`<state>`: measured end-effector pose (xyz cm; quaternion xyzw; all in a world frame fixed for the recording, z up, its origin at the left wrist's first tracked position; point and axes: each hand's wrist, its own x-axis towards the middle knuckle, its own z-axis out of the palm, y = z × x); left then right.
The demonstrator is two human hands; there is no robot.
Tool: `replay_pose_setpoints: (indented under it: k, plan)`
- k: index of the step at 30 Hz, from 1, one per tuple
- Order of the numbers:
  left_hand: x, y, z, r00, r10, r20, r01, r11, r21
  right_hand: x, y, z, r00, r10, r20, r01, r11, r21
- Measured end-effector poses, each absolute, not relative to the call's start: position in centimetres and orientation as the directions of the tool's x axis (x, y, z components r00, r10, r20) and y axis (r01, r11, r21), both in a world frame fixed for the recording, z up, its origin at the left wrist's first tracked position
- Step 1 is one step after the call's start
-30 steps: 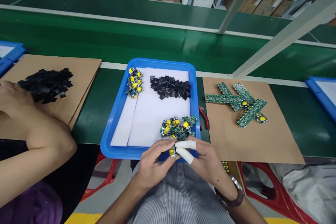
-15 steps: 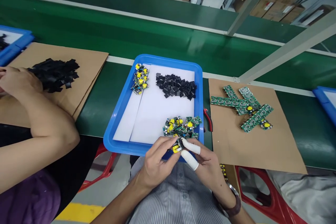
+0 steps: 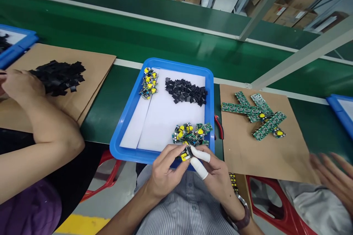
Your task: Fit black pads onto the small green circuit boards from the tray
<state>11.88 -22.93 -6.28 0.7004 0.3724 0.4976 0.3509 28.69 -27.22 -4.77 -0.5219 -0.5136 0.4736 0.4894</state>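
Over the near rim of the blue tray [image 3: 117, 143], my left hand [image 3: 167, 167] pinches a small circuit board [image 3: 184, 156] with a yellow transformer on it. My right hand [image 3: 213, 169], wearing white finger cots on thumb and forefinger, closes on the board's other side. A small black piece [image 3: 189, 151] shows against the board between my fingertips; whether it is stuck on I cannot tell. Just beyond my hands lies a heap of similar boards [image 3: 190, 134]. Black pieces [image 3: 186, 91] are piled at the tray's far right, and more boards [image 3: 149, 83] stand grouped at its far left.
Red-handled pliers [image 3: 219, 126] lie right of the tray. Green board strips [image 3: 270, 125] rest on cardboard [image 3: 248, 158]. At left, a co-worker's hand [image 3: 23, 84] is by black strips [image 3: 59, 77]; another person's hand [image 3: 332, 172] is at right. A metal post [image 3: 300, 51] slants across.
Another person's hand has come into view at the right, over the cardboard's edge. My hands keep hold of the board in nearly the same place. The whole view has shifted slightly.
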Motion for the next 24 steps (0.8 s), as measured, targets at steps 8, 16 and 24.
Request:
replay_pose_setpoints:
  k: [8, 16, 24]
  plan:
    - [11.6, -23.0, -6.3, 0.216, 0.869, 0.445, 0.213, -0.487, 0.847, 28.3, -27.3, -4.3, 0.044, 0.996, 0.078, 0.236, 0.066, -0.969]
    - [12.1, -23.1, -5.8, 0.208, 0.877, 0.433, 0.25, -0.476, 0.843, 28.0, -27.3, -4.9, 0.025, 0.994, 0.107, 0.223, 0.099, -0.97]
    - [11.8, -23.1, -6.1, 0.193, 0.905, 0.38, 0.233, -0.418, 0.878, 27.3, -27.4, -5.3, 0.088, 0.983, 0.161, 0.166, 0.144, -0.976]
